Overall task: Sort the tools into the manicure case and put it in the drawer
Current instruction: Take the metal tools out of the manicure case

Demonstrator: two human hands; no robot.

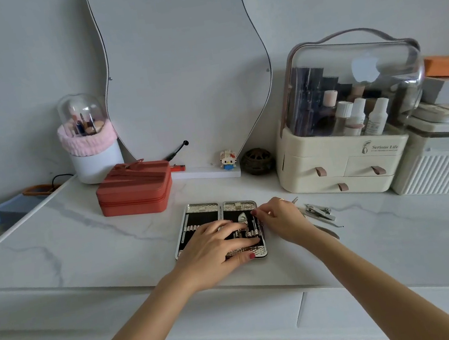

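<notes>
Your left hand (218, 239) lies flat, fingers straight, on the open manicure case (195, 217); your right hand (278, 218), fingertips seemingly pinching at its right edge, sits nearer the loose tools (318, 211) lying rightward, long axes slanting away.

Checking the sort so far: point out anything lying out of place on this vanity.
Several metal tools, nail clippers among them, lie loose on the tabletop right of the open manicure case, not in its slots. Nothing looks spilled or damaged.
</notes>
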